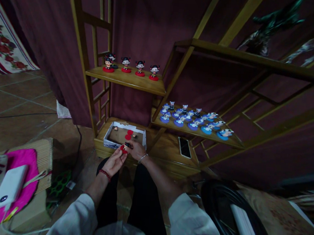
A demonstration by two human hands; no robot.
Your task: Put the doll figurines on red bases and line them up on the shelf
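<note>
Just in front of a shallow cardboard box [126, 124], both my hands meet on one small figurine [126, 146] with black hair and a red round base. My left hand [114, 162] grips the red base from below, its fingers closed. My right hand [137, 151] pinches the figurine's dark upper part from the right. In the box lie red round bases [128, 135] and a few loose figurine pieces [116, 128]. Several similar figurines [140, 67] stand on red bases on the upper left shelf [124, 79].
Blue and purple figurines [179, 120] crowd the middle shelf. A phone [184, 147] lies on the lowest board to the right. At left are a white power bank [8, 187] and pink cloth [31, 158]; a black coiled hose [210, 194] sits at right.
</note>
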